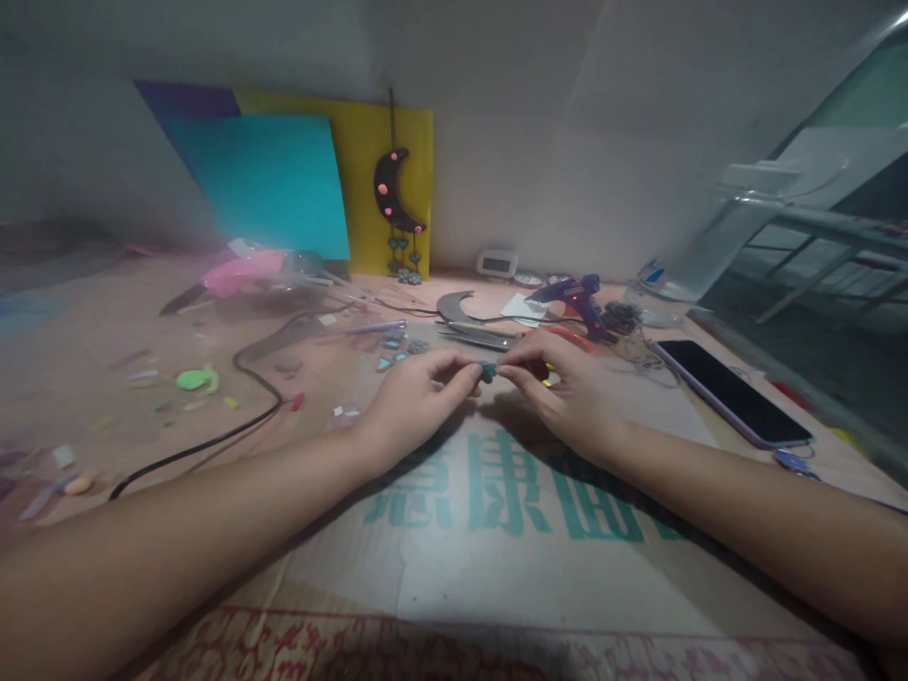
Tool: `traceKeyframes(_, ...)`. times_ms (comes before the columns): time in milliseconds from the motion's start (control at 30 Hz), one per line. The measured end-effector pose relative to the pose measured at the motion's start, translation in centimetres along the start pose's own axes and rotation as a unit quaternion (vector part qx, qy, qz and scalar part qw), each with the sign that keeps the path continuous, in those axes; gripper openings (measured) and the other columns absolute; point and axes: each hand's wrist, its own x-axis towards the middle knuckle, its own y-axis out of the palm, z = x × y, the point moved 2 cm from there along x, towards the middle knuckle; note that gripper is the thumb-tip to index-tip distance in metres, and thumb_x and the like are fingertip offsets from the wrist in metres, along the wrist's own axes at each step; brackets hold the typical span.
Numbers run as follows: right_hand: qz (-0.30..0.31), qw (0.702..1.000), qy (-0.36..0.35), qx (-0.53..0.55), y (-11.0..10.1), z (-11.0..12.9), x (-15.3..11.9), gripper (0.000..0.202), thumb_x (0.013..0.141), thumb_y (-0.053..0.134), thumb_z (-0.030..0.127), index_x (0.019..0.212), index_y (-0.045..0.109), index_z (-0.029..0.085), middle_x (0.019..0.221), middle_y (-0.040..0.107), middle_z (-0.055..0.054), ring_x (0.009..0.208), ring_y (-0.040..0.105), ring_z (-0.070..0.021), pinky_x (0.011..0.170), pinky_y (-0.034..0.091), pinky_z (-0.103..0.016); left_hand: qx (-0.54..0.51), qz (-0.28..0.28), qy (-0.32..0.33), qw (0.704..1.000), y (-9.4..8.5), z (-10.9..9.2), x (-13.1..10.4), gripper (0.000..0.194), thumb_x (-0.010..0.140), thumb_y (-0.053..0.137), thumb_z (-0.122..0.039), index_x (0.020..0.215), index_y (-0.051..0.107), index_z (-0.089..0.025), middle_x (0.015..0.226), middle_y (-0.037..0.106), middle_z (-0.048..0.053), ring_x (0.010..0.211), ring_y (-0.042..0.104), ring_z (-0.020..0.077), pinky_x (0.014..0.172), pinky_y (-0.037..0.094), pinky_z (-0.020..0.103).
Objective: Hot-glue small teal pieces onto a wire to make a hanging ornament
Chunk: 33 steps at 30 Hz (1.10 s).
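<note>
Over the middle of the table my left hand [408,402] and my right hand [571,397] meet at the fingertips. Between them is a small dark teal piece [488,371] with a lumpy edge; its exact kind is too small to make out. My left thumb and forefinger pinch its left side, and my right fingertips are closed at its right side. Small teal and grey pieces [389,361] lie just beyond my left hand. Behind both hands are scissors [482,336] with orange handles and a grey crescent cutout [455,306].
A blue glue gun [583,301] lies behind my right hand, its black cord [266,411] curving leftward. A phone [730,392] rests at right near a clear water bottle [691,255]. A decorated dark moon hanging [389,194] stands against yellow card [319,189]. Scraps litter the left.
</note>
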Motion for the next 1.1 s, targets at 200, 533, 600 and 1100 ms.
traceKeyframes(200, 0.016, 1.000, 0.023, -0.002, 0.0, 0.3, -0.1, 0.012, 0.090, 0.059, 0.023, 0.081, 0.064, 0.019, 0.072, 0.068, -0.001, 0.064, 0.060, -0.0126, 0.059, 0.045, -0.024, 0.020, 0.006, 0.026, 0.999, 0.1, 0.2, -0.1, 0.024, 0.093, 0.050, -0.032, 0.089, 0.069, -0.017, 0.078, 0.072, 0.000, 0.072, 0.066, 0.0137, 0.069, 0.049, 0.023)
traceKeyframes(533, 0.023, 0.999, 0.033, -0.008, 0.1, 0.4, -0.1, 0.012, 0.089, 0.061, 0.023, 0.081, 0.066, 0.017, 0.073, 0.070, -0.002, 0.064, 0.063, -0.0120, 0.058, 0.047, -0.022, 0.018, 0.007, 0.037, 0.999, 0.1, 0.4, -0.1, 0.019, 0.091, 0.056, -0.030, 0.097, 0.071, -0.021, 0.082, 0.073, -0.002, 0.073, 0.066, 0.0120, 0.071, 0.048, 0.022)
traceKeyframes(600, 0.029, 0.999, 0.031, -0.009, 0.1, 0.4, -0.1, 0.012, 0.089, 0.060, 0.024, 0.081, 0.067, 0.017, 0.073, 0.071, -0.002, 0.063, 0.063, -0.0121, 0.058, 0.047, -0.022, 0.023, 0.005, 0.034, 0.999, 0.1, 0.3, -0.2, 0.020, 0.091, 0.056, -0.031, 0.093, 0.071, -0.020, 0.080, 0.072, -0.002, 0.072, 0.065, 0.0122, 0.071, 0.048, 0.022)
traceKeyframes(1100, 0.051, 0.994, 0.079, 0.049, 0.4, 0.3, -1.0, 0.011, 0.092, 0.057, 0.029, 0.089, 0.060, 0.019, 0.077, 0.068, -0.001, 0.061, 0.060, -0.0110, 0.058, 0.047, -0.024, 0.035, -0.008, 0.038, 0.999, -0.2, -0.5, -0.1, 0.024, 0.093, 0.049, -0.030, 0.083, 0.067, -0.017, 0.076, 0.071, 0.000, 0.069, 0.063, 0.0125, 0.065, 0.048, 0.021)
